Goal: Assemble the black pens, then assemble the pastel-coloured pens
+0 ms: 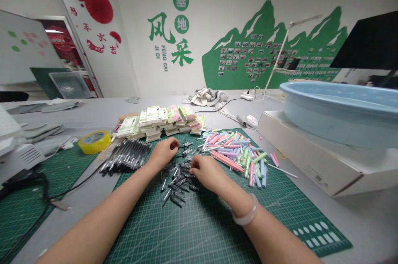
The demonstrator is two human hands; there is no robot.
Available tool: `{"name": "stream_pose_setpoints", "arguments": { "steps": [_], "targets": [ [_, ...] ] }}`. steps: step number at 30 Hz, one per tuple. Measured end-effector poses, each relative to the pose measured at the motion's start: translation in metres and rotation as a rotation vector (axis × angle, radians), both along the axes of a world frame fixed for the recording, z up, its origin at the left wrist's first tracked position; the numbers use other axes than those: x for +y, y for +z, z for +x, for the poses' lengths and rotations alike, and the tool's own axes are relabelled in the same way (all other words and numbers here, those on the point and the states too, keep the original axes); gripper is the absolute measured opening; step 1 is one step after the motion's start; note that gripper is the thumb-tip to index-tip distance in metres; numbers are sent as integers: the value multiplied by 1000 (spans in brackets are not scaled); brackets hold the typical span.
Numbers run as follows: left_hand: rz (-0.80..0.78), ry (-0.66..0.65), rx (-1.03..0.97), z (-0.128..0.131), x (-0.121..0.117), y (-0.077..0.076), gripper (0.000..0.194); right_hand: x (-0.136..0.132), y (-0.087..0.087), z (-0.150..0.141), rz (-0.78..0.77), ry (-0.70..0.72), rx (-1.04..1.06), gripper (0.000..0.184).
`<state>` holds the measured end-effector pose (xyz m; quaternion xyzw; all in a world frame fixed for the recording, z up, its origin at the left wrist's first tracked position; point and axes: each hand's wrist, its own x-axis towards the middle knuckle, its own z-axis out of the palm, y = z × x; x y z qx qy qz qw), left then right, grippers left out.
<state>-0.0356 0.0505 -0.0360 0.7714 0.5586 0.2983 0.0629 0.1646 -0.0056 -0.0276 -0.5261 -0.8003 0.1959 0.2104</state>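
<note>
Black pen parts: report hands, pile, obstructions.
Left hand and right hand at the black pen parts, grips unclear. Parts loose on green mat. Coloured tubes close to right hand.

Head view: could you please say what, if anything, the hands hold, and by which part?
That cannot be told: the left hand is at a black piece, the right hand over loose black parts, grips unclear.

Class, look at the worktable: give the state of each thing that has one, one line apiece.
Left hand, fingers curled, grip unclear
Right hand, fingers bent, grip unclear
Small black pen parts, scattered
Slim black-and-clear plastic pens, lined up
Pastel plastic tubes, loosely heaped
Green-and-white rectangular packs, unevenly stacked
Round yellow tape roll, lying flat
Round pale-blue plastic tub, upright
Green gridded cutting mat, flat, partly covered
</note>
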Motion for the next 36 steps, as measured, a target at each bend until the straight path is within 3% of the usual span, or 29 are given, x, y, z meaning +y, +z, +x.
{"name": "stream_pose_setpoints", "arguments": {
  "steps": [5,8,12,16,19,22,26,36],
  "targets": [
    [16,22,111,-1,0,-4,16,16,-3,14,48,-123,-10,11],
    [10,-51,181,-3,1,-3,16,27,-3,27,90,-241,-10,19],
    [-51,-185,232,-6,1,4,14,36,-8,37,51,-205,-48,23],
    [-75,-200,246,-4,0,6,13,38,-10,39,9,-196,-78,25],
    [-80,-189,241,0,-2,5,14,40,-2,49,-8,-195,-106,19],
    [-91,-174,225,2,-3,3,15,42,15,70,-12,-291,-180,19],
    [-85,-175,220,1,-2,2,15,37,32,90,-76,-290,-463,16],
    [-18,-123,252,-4,-1,1,16,8,36,64,-37,-291,-555,16]
  ]
}}
